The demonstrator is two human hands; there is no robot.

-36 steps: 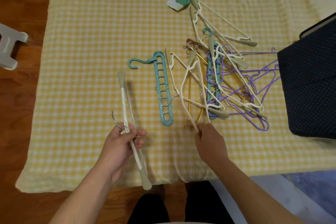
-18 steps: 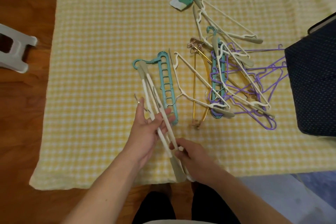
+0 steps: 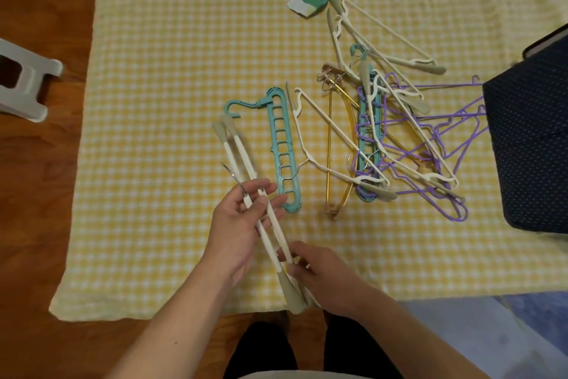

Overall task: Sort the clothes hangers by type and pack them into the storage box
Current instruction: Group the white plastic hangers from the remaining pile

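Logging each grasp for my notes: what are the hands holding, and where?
Two white hangers: left hand grips mid-bar near the hooks, right hand pinches their lower ends.

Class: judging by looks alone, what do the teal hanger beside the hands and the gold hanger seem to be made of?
Teal hanger: likely moulded plastic, matt, with a one-piece ladder of slots. Gold hanger: probably metal, since its thin straight bars have a shiny golden gleam.
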